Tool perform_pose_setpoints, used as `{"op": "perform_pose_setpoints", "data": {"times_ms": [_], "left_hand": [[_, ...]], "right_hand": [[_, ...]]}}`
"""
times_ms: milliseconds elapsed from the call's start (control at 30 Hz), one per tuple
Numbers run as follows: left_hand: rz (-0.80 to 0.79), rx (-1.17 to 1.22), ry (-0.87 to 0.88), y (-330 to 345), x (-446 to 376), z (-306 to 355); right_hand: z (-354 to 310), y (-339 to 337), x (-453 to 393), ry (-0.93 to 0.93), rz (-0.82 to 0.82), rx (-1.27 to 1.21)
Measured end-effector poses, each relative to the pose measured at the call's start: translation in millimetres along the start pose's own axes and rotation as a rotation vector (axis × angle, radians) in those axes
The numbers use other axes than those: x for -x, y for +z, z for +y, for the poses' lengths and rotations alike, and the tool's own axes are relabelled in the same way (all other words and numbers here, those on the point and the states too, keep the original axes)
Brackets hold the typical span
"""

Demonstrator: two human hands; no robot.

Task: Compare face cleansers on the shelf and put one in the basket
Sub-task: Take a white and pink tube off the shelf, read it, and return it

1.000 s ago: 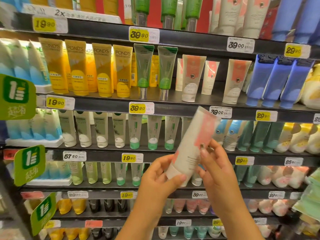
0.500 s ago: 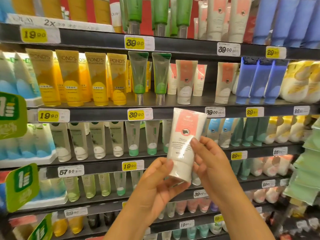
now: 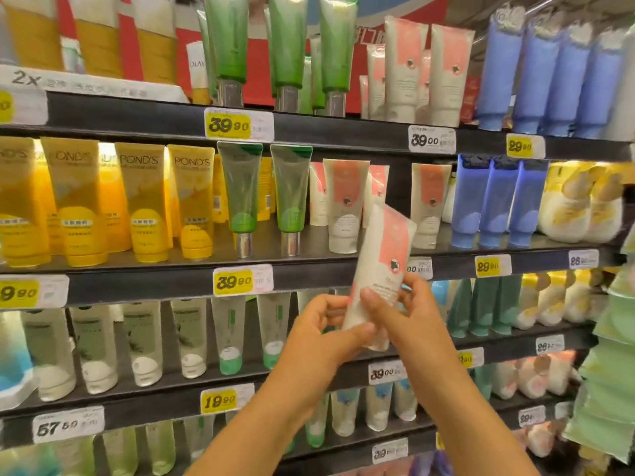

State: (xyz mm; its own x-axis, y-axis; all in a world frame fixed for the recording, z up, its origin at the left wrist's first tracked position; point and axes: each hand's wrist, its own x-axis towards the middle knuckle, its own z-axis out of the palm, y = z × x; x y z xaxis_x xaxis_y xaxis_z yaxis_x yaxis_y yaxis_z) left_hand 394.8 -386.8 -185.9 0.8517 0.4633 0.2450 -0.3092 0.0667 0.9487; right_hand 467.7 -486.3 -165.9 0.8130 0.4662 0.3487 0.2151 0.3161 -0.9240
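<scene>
A white cleanser tube with a pink label (image 3: 379, 266) is held cap down in front of the shelves, tilted slightly to the right. My left hand (image 3: 321, 333) grips its lower end from the left, thumb across the cap. My right hand (image 3: 403, 312) grips it from the right, thumb on the front and fingers behind. More tubes of the same kind (image 3: 343, 204) stand on the shelf just behind it. No basket is in view.
Dark shelves (image 3: 309, 273) with yellow price tags carry rows of tubes: yellow Pond's (image 3: 139, 201) at left, green tubes (image 3: 240, 197) in the middle, blue tubes (image 3: 498, 197) at right. Pale green packs (image 3: 611, 389) hang at the right edge.
The view has risen and moved closer to the shelves. The tube has turned in both hands, from slanted to upright a moment ago, and now leans right, higher up near the matching tubes.
</scene>
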Motion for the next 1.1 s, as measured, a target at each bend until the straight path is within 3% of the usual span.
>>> {"op": "perform_pose_setpoints", "data": {"times_ms": [267, 433, 500, 800, 1100], "left_hand": [[-0.052, -0.331, 0.156, 14, -75, 14], [0.388, -0.578, 0.389, 9, -115, 22], [0.474, -0.64, 0.406, 4, -129, 25], [0.451, -0.814, 0.331, 4, -164, 19], [0.45, -0.781, 0.32, 6, -166, 15]], "right_hand": [[-3, -19, -87, -0.076, -0.014, -0.051], [1, -28, -135, -0.13, -0.036, 0.014], [2, -31, -149, -0.17, -0.038, 0.065], [21, -31, -180, -0.286, -0.016, 0.234], [31, -29, -182, -0.315, 0.034, 0.379]]}}
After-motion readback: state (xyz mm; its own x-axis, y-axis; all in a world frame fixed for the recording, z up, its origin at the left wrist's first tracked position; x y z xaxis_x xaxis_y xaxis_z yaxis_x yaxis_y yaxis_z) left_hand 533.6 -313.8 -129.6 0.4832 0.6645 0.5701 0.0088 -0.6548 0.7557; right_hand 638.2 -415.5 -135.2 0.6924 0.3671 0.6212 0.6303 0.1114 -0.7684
